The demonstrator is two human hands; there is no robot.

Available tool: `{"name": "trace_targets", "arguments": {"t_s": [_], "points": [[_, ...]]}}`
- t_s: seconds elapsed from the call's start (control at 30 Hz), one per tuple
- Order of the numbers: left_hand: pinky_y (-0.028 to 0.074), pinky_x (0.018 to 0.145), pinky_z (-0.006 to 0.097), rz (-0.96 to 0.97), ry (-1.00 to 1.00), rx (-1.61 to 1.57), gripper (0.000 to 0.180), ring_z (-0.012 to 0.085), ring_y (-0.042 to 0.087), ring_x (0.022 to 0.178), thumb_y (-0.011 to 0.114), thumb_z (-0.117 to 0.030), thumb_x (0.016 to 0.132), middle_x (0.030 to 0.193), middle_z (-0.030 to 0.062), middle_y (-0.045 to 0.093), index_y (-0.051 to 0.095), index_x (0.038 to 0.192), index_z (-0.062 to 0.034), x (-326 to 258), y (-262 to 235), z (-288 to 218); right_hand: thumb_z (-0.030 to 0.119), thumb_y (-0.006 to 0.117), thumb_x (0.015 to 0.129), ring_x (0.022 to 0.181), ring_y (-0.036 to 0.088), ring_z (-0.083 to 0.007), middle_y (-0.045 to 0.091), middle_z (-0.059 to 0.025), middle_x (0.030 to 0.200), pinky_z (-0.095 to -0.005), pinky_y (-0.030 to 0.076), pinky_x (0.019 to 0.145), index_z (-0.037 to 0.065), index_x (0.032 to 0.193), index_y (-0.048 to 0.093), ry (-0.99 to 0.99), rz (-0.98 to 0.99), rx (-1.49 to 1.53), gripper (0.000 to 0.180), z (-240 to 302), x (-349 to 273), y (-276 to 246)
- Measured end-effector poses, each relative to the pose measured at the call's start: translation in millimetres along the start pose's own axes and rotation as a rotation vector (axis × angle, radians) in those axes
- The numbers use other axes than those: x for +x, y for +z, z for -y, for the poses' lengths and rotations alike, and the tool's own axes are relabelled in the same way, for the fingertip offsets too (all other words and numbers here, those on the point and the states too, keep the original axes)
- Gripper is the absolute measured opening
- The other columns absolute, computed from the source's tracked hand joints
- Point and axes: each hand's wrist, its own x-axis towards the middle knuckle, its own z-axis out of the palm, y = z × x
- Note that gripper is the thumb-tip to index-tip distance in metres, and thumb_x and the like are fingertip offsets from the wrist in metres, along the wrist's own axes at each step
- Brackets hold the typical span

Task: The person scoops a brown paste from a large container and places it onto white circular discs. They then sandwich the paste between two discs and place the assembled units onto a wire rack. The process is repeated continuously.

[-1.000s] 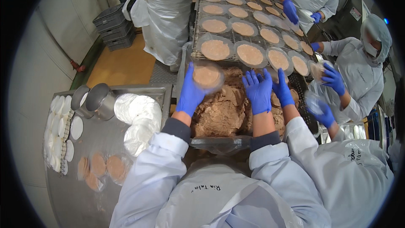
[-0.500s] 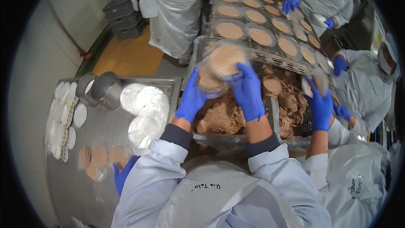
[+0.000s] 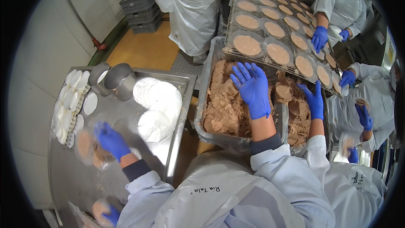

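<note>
Blue on my feed, the left hand (image 3: 110, 140) shows blurred over the patties (image 3: 84, 144) on the steel table (image 3: 84, 188), lower left; whether its fingers pinch, I cannot tell. Mid-frame, the right hand (image 3: 254, 90) hangs, fingers spread, above ground meat (image 3: 222, 105).

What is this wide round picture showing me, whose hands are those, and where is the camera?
No machine here: these are a person's own two gloved hands, seen by a fisheye camera worn on the head, so straight edges bend. The left hand, blurred, is over flat pinkish patties on a steel table; whether it grips one is unclear. White discs and metal cylinders stand there too. The right hand is open and empty, palm toward the camera, above a grey tub of brown ground mixture. Beyond is a wire mesh surface bearing rows of round patties. Other gloved hands belong to co-workers.
</note>
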Motion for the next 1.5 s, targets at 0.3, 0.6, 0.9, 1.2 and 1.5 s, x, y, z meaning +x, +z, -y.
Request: {"name": "trace_targets", "arguments": {"t_s": [0.3, 0.6, 0.9, 1.2, 1.5], "points": [[0.043, 0.086, 0.032, 0.992, -0.93, -0.509, 0.034, 0.0218, 0.05, 0.101, 0.049, -0.014, 0.087, 0.114, 0.0134, 0.05, 0.044, 0.117, 0.002, -199.2, 274.6, 37.5, 0.024, 0.046, 0.085, 0.127, 0.023, -0.0343, 0.015, -0.0194, 0.139, -0.0487, 0.027, 0.101, 0.001, 0.135, 0.006, -0.285, -0.176, 0.336, 0.068, 80.4, -24.9, -7.0], [0.037, 0.097, 0.044, 1.046, -1.254, -0.756, 0.04, 0.0304, 0.045, 0.113, 0.045, -0.009, 0.087, 0.123, 0.0186, 0.043, 0.034, 0.123, 0.005, -215.0, 269.8, 21.8, 0.01, 0.039, 0.081, 0.118, 0.034, -0.0387, 0.032, -0.0212, 0.129, -0.0588, 0.032, 0.093, -0.002, 0.126, 0.026, -0.186, -0.158, 0.233, 0.049, 71.1, 14.5, -57.6], [0.033, 0.096, 0.054, 0.964, -1.192, -0.742, 0.042, 0.0344, 0.038, 0.118, 0.041, -0.017, 0.088, 0.128, 0.0187, 0.037, 0.031, 0.126, -0.0002, -164.2, 224.8, 18.4, 0.025, 0.052, 0.085, 0.121, 0.036, -0.0299, 0.037, -0.0192, 0.13, -0.0348, 0.024, 0.101, -0.004, 0.13, 0.029, -1.008, -0.101, -1.22, 0.058, 108.3, 8.3, 9.0], [0.034, 0.095, 0.052, 0.964, -1.217, -0.617, 0.049, 0.0345, 0.038, 0.118, 0.044, -0.034, 0.088, 0.127, 0.0182, 0.039, 0.033, 0.124, -0.0033, -163.2, 222.0, 47.9, 0.035, 0.041, 0.088, 0.116, 0.042, -0.0276, 0.042, -0.0138, 0.128, -0.04, 0.033, 0.094, 0.007, 0.128, 0.036, -0.297, 0.025, -0.451, 0.049, 40.9, -32.1, -8.0], [0.039, 0.093, 0.042, 1.188, -0.949, -0.63, 0.043, 0.0283, 0.046, 0.11, 0.048, -0.021, 0.087, 0.123, 0.0174, 0.044, 0.037, 0.123, -0.0005, -211.3, 304.7, 58.6, 0.042, 0.047, 0.084, 0.12, 0.036, -0.0354, 0.035, -0.0165, 0.132, -0.0516, 0.031, 0.096, 0.004, 0.13, 0.028, -0.164, 0.064, 0.263, 0.062, 54.8, -7.9, -57.2]]}}
